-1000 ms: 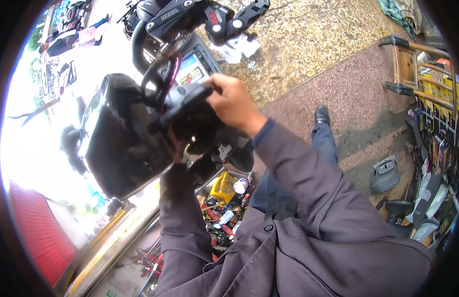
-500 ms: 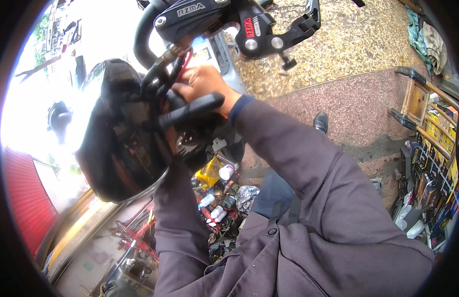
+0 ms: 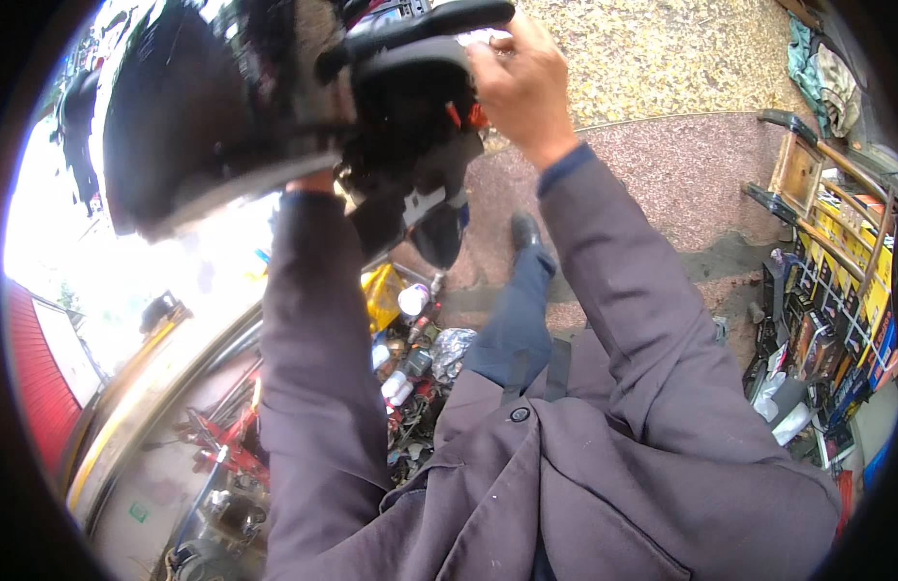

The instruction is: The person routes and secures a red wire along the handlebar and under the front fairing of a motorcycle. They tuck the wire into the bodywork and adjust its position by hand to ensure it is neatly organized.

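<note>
A large glossy black shell (image 3: 197, 107), like the front of a motorbike, fills the upper left, blurred by motion. A black bar-shaped part (image 3: 420, 34) sticks out from it to the right. My right hand (image 3: 526, 92) is at the end of this bar, fingers bent and drawn together; whatever sits between them is too small to make out. Only the wrist of my left hand (image 3: 311, 182) shows under the shell's lower edge, its fingers hidden behind the shell. Below the bar hang darker black parts (image 3: 410, 126) with a small orange spot beside my right hand.
On the floor between my arms lie a yellow bag (image 3: 381, 295), white bottles (image 3: 395, 389) and crumpled foil (image 3: 454, 351). A small wooden stool (image 3: 795, 179) stands at the right beside boxed goods (image 3: 836, 339). Red tools (image 3: 226, 441) lie lower left.
The view has shifted, and the handlebar clamp and lever have left the top of the picture. My right hand has gone from behind the bar to its outer end. The shell appears higher.
</note>
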The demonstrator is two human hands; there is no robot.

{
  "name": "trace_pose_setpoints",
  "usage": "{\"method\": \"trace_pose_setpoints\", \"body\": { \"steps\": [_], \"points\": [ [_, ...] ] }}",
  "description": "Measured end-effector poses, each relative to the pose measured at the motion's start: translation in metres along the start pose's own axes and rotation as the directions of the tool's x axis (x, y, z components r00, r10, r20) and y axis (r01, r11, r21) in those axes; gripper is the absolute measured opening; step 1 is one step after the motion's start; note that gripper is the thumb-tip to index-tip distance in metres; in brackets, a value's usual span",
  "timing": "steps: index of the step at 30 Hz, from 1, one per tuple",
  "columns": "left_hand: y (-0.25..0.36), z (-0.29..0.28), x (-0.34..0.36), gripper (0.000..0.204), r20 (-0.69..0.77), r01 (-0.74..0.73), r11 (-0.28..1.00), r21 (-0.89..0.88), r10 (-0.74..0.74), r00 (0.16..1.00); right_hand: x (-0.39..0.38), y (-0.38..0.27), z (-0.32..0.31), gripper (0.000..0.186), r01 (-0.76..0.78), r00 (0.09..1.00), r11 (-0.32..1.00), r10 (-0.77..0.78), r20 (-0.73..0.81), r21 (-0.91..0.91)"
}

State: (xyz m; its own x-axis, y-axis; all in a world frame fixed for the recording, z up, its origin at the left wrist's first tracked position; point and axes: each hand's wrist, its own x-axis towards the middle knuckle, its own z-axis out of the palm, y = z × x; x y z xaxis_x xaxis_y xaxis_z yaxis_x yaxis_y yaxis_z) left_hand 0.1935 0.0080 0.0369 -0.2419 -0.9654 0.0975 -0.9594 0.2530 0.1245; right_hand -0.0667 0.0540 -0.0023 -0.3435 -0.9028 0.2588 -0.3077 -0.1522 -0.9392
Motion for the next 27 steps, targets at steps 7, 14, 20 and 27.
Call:
{"method": "trace_pose_setpoints", "body": {
  "steps": [7, 14, 20, 27],
  "points": [
    [-0.003, -0.016, -0.015, 0.045, 0.01, -0.105, 0.965, 0.241, 0.105, 0.994, -0.061, -0.045, 0.038, 0.035, 0.23, 0.96, 0.973, -0.223, 0.168, -0.027],
    [0.007, -0.081, -0.095, 0.041, -0.012, 0.178, 0.701, -0.69, -0.257, 0.966, -0.034, -0.049, 0.085, 0.021, 0.458, 0.847, 0.887, -0.456, 0.273, 0.057],
    [-0.05, -0.112, -0.155, 0.038, -0.059, 0.287, 0.49, -0.823, -0.577, 0.814, -0.05, -0.061, 0.073, 0.033, 0.276, 0.923, 0.948, -0.216, 0.317, -0.159],
    [-0.121, -0.09, -0.186, 0.042, 0.06, 0.321, 0.388, -0.864, -0.554, 0.831, -0.103, -0.055, -0.003, 0.033, -0.07, 0.972, 0.958, 0.128, 0.196, -0.278]
  ]
}}
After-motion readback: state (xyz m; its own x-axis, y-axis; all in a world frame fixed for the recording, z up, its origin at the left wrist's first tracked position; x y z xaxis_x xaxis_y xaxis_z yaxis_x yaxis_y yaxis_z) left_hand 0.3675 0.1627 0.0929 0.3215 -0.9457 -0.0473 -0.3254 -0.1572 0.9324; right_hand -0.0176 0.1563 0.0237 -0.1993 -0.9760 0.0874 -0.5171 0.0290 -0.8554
